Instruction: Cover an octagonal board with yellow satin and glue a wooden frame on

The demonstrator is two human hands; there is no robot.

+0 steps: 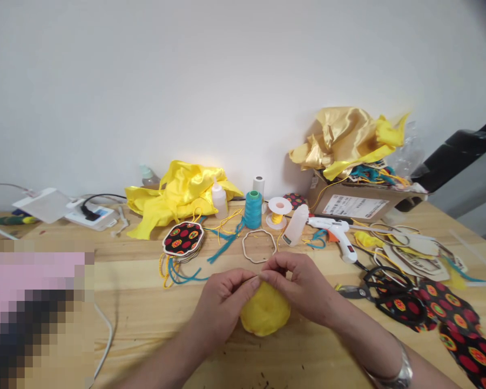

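Both hands meet at the top edge of a round yellow fabric piece (265, 310) above the wooden table. My left hand (229, 302) pinches its upper edge between thumb and fingers. Close beside it, my right hand (303, 283) pinches the same edge, thumb tip almost touching the left thumb. The fabric hangs toward me, slightly puckered, with a scalloped lower rim. Just beyond the hands lies a thin scalloped wooden frame (243, 248). A stack of scalloped pieces topped with black patterned cloth (183, 238) sits to the left, with yellow and blue cords.
Behind stand a teal thread spool (253, 210), a white spool (279, 207) and squeeze bottles (295, 226). To the right lie a white glue gun (336, 233), black-handled scissors (383, 292) and patterned cloth scraps (449, 308). A cardboard box (344, 201) and yellow satin (178, 192) are at the wall.
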